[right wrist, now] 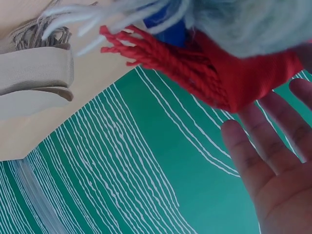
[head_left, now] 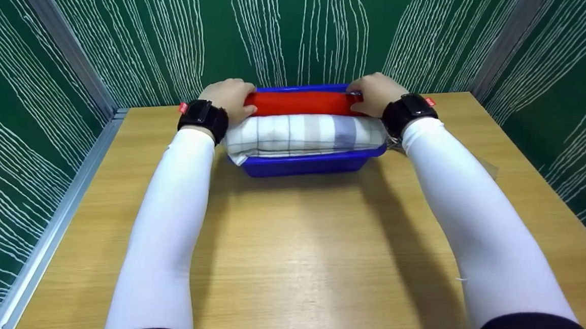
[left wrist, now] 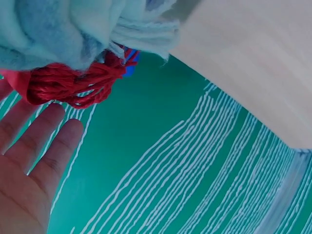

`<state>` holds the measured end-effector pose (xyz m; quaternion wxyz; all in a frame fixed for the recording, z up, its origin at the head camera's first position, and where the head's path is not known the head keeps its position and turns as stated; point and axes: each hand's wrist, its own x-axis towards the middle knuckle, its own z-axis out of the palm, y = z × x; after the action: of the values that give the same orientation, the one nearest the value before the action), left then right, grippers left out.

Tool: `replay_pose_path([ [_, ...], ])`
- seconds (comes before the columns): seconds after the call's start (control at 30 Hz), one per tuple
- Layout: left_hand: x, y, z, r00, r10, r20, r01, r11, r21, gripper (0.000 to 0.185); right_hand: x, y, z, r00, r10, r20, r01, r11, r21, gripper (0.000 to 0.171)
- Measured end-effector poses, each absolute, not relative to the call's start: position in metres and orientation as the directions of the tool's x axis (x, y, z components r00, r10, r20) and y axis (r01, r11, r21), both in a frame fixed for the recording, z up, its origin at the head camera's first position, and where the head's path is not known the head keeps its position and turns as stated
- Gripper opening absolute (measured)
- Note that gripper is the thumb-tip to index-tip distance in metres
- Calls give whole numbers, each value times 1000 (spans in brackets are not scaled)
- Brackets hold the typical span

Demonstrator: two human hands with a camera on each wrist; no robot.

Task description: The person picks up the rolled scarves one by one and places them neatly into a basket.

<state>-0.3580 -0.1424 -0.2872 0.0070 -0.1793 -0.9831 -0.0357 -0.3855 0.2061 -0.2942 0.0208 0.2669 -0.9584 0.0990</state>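
Wooden table [head_left: 288,245], bare surface nearest the camera; both forearms in white sleeves reach across it toward the far edge.

Blue basket [head_left: 305,164] sits toward the far middle of the table. A folded pale plaid cloth [head_left: 305,132] fills its near part, bulging over the rim. Behind it, at the far side of the basket, lies a folded red cloth [head_left: 302,103] with fringed ends.

Left hand [head_left: 230,99]: on the left end of the red cloth, thumb lying on its near edge. Left wrist view shows the fingers [left wrist: 44,141] straight and spread, red fringe [left wrist: 73,85] just beyond the fingertips; no curl round the cloth.

Right hand [head_left: 375,94]: on the right end of the red cloth. Right wrist view shows fingers [right wrist: 253,156] extended, flat beside the red fabric, not closed on it.

A folded beige cloth [right wrist: 34,83] lies on the table right of the basket.

Green panels with white streaks [head_left: 301,33] stand beyond the table.
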Motion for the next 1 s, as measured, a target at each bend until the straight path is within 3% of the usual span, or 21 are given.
replay_pose_path([
  [0.67, -341, -135, -281, -928, 365, 78, 372, 922, 112, 57, -368, 218, -283, -873, -460, 164, -486, 850, -202, 43],
  [1.0, -332, -134, -288, -910, 394, 125, 406, 910, 83, 59, -357, 229, -283, -889, -416, 190, -455, 849, -269, 48],
])
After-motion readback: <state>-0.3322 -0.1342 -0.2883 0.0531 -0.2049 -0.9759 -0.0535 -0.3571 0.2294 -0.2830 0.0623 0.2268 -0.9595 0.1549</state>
